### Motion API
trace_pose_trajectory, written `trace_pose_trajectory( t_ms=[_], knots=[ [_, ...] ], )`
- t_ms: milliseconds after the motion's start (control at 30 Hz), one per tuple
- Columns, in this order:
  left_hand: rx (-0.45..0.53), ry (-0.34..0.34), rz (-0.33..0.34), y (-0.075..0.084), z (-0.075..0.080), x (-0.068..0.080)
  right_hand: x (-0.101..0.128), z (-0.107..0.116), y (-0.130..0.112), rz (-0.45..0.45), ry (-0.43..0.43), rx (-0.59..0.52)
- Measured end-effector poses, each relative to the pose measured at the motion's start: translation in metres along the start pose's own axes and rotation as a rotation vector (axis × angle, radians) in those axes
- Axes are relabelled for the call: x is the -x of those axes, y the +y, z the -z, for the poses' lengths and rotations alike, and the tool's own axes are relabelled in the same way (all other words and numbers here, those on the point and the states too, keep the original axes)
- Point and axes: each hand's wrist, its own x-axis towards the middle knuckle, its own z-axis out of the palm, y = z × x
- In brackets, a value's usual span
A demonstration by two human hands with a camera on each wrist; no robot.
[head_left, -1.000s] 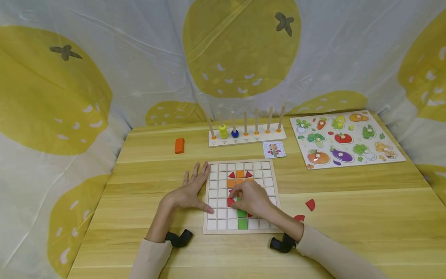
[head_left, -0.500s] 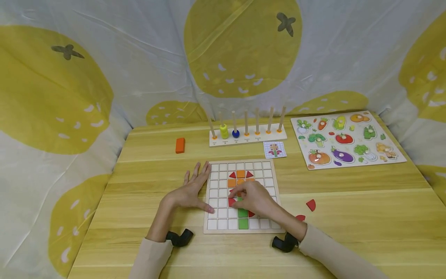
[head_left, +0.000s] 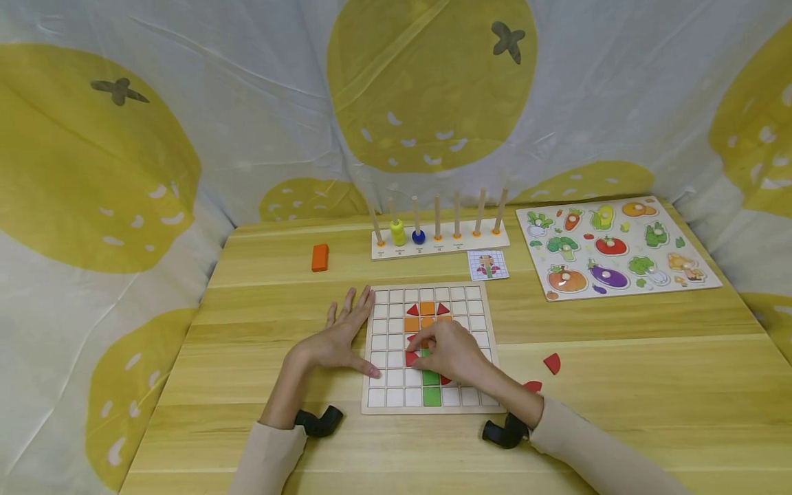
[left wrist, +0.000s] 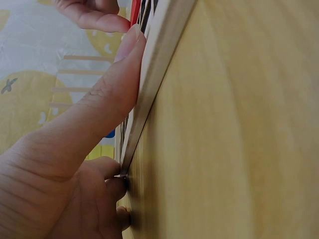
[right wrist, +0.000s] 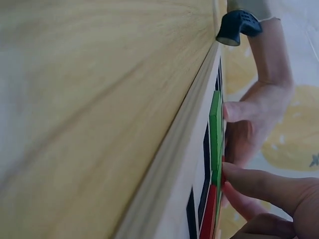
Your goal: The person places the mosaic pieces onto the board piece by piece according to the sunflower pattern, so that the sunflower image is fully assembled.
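Observation:
A wooden grid board (head_left: 396, 411) lies on the table, bearing orange squares (head_left: 427, 309), red triangles (head_left: 443, 309) and a column of green squares (head_left: 431, 397). With thumb and index finger my right hand (head_left: 454, 352) pinches a red quarter-circle piece (head_left: 411, 359) at a cell left of the green column. That hand covers part of the pattern. My left hand (head_left: 337, 344) is spread along the board's left side, its thumb over the frame and fingertips at the upper left edge. In the right wrist view, the green pieces (right wrist: 215, 134) stand proud of the frame.
Loose red quarter-circles (head_left: 553, 363) lie right of the board. Behind it are a pattern card (head_left: 487, 265), a peg rack (head_left: 445, 246) with yellow and blue beads, and an orange block (head_left: 319, 258). A vegetable puzzle (head_left: 619, 249) lies at the back right.
The head view has shifted very slightly. Both hands stay in place, the right still pinching the red quarter-circle piece.

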Motion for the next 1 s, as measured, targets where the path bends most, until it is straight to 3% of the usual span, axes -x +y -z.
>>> trace_pose_trajectory(
  t_ms=[633,800,1000],
  knots=[
    [0.0,-0.001,-0.008,-0.002,-0.001,0.0,0.001,0.004,0.002,0.014,-0.014,-0.052],
    [0.005,-0.002,-0.01,-0.002,-0.001,0.0,0.012,0.027,0.011,0.007,-0.026,-0.091],
    [0.011,-0.001,-0.016,-0.002,0.0,0.0,0.042,0.074,0.042,-0.019,-0.054,-0.07]
  ],
)
